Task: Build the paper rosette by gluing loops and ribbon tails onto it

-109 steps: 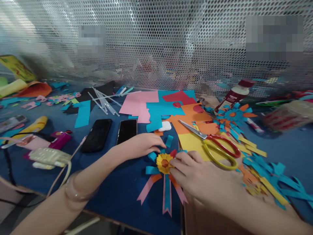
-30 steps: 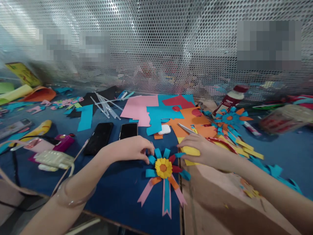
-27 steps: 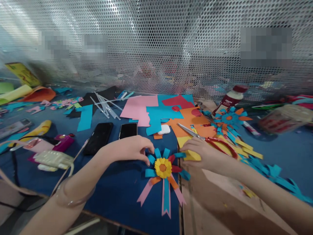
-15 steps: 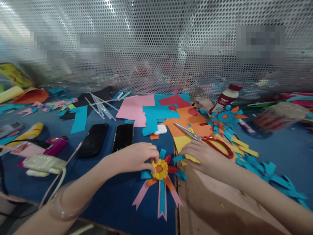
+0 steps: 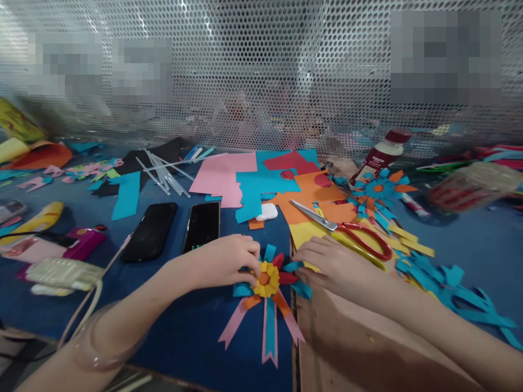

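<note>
A black phone [image 5: 150,231] lay beside a second phone [image 5: 202,224] on the blue table [image 5: 196,332]. The left hand [image 5: 232,260] had its fingers bent inward, tips at the left side of the paper flower [image 5: 265,279] — whether they pinched it, I cannot tell. The flower lay flat between both hands, pink tails toward the table's front edge. The right hand [image 5: 329,262] had loosely bent fingers at its right-hand petals — grip unclear. Behind that hand lay scissors [image 5: 337,225], blades slightly apart.

A perforated metal panel [image 5: 245,54] stands behind a blue tabletop [image 5: 196,332]. Light gleams in streaks across the metal
</note>
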### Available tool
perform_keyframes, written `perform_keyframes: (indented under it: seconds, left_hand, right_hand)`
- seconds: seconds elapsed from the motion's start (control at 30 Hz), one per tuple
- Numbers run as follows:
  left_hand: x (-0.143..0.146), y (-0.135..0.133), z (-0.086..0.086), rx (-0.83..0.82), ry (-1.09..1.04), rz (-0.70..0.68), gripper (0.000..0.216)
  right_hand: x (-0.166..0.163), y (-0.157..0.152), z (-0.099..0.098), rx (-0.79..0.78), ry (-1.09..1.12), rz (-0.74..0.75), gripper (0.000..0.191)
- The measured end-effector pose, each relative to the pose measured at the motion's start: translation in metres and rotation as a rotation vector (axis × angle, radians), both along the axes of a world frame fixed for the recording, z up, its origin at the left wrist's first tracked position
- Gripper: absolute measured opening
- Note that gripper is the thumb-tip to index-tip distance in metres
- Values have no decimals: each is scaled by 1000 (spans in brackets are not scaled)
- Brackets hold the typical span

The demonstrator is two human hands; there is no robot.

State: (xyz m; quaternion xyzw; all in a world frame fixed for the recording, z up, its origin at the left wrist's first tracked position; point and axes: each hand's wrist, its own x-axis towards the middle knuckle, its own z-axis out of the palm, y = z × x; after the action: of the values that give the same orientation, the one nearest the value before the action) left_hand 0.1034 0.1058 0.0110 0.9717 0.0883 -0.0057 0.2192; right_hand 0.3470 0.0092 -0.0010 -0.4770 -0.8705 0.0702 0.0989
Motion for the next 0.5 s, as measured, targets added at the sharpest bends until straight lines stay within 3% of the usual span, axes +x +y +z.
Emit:
perform_keyframes:
  seconds: [0.5]
  left_hand:
    - [-2, 1, -2, 9, -37, -13, 15]
  right_hand:
    - [-9, 6, -9, -10, 62, 48, 13]
